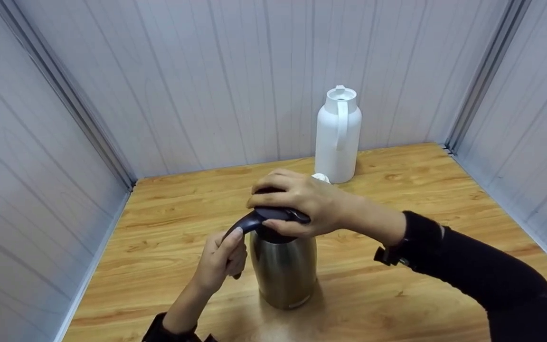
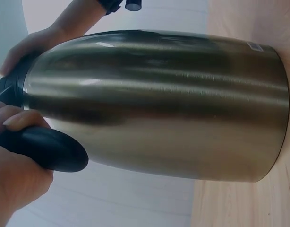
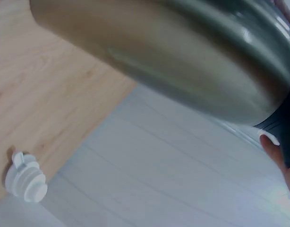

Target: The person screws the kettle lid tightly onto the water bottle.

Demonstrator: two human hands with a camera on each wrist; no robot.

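A steel thermos jug (image 1: 284,268) stands upright on the wooden table (image 1: 444,190), filling the left wrist view (image 2: 173,104) and the right wrist view (image 3: 183,52). My left hand (image 1: 220,259) grips its dark curved handle (image 1: 243,224) (image 2: 46,149). My right hand (image 1: 297,202) lies over the jug's dark lid (image 1: 280,214) with fingers curled round its rim. A white thermos (image 1: 337,135) with an open top stands at the back. Its white screw stopper (image 3: 26,178) lies on the table beside it, partly hidden behind my right hand (image 1: 321,177).
Grey panel walls close in the table on the left, back and right. The table's left edge (image 1: 95,266) runs along the left wall.
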